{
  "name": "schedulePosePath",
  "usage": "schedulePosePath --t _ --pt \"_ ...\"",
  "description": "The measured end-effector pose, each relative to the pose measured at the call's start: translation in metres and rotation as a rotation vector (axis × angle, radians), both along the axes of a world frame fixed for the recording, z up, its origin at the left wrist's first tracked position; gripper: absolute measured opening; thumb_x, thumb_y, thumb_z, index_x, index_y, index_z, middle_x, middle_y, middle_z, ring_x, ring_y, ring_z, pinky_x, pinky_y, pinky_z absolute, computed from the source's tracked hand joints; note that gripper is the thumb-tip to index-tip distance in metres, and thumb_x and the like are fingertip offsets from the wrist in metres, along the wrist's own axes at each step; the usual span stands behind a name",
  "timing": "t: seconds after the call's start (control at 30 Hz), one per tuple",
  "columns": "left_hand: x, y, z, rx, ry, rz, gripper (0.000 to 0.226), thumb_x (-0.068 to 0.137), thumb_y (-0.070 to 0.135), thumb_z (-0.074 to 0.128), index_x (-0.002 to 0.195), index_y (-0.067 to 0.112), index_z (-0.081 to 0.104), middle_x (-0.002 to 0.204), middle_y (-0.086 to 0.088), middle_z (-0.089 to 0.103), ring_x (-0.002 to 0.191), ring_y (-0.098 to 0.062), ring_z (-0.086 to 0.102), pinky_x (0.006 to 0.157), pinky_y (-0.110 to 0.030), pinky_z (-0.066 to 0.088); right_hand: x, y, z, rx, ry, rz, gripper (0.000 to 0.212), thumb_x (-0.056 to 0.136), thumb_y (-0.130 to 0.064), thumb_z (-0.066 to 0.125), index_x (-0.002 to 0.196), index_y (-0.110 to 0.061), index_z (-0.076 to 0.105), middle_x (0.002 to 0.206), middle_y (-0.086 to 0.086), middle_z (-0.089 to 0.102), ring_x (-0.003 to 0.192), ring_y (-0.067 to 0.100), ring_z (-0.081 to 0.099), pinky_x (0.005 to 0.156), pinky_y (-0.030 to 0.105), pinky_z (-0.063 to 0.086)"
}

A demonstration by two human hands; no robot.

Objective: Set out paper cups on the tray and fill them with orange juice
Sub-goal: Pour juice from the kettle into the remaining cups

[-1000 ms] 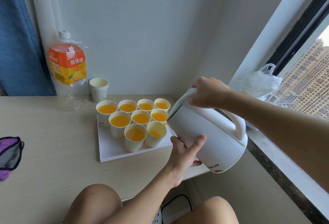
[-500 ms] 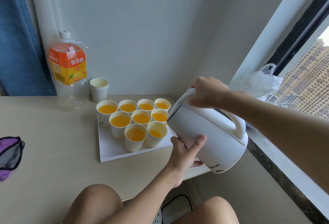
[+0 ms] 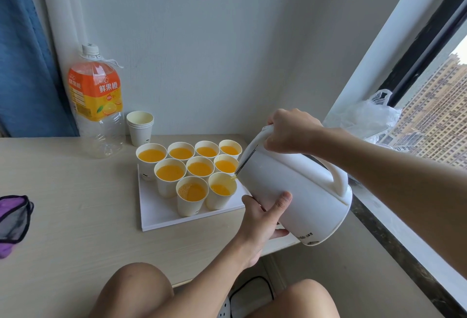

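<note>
A kettle [image 3: 290,186] of smooth, faintly glossy white plastic is gripped by the left hand [image 3: 262,219] and the right hand [image 3: 290,130]. Just left of the left hand, matt paper cups [image 3: 169,187] stand on a smooth white tray [image 3: 161,214] over a pale, matt wood-grain tabletop [image 3: 75,204].

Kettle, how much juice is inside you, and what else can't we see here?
Head view only:
- Juice left in the kettle: hidden by its white wall.
- Fingers of the left hand: mostly tucked behind the kettle.
- Purple thing: cut off by the left edge.
- Print near the kettle's base: too small to read.
</note>
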State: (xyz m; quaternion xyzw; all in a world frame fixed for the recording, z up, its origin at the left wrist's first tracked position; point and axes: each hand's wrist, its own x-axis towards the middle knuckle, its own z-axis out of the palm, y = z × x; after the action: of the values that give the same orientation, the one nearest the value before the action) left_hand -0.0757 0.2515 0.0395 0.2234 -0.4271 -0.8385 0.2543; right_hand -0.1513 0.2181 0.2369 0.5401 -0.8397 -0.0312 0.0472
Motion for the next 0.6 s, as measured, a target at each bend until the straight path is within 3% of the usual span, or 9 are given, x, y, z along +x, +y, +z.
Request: schedulePosePath --t 0.17,0.6 --pt "-0.0027 -0.0015 -0.0028 0.011 -0.006 0.003 0.107 0.059 0.062 0.089 0.135 0.008 0.036 0.135 -0.008 0.06 0.121 -0.026 0.066 0.091 -0.059 0.059 -0.0007 -0.0015 0.0 0.005 0.005 0.005 0.017 0.083 -0.029 0.057 0.093 -0.015 0.062 0.08 0.003 0.057 0.077 0.03 0.058 0.053 0.024 0.036" --pt "-0.0028 -0.001 -0.0025 0.014 0.004 -0.002 0.121 0.048 0.071 0.092 0.136 0.008 0.037 0.135 -0.008 0.061 0.122 -0.028 0.065 0.09 -0.059 0.059 -0.0003 -0.0024 -0.0014 0.004 0.013 0.011 0.023 0.082 -0.03 0.058 0.099 -0.017 0.065 0.082 0.003 0.057 0.079 0.03 0.059 0.057 0.025 0.04"
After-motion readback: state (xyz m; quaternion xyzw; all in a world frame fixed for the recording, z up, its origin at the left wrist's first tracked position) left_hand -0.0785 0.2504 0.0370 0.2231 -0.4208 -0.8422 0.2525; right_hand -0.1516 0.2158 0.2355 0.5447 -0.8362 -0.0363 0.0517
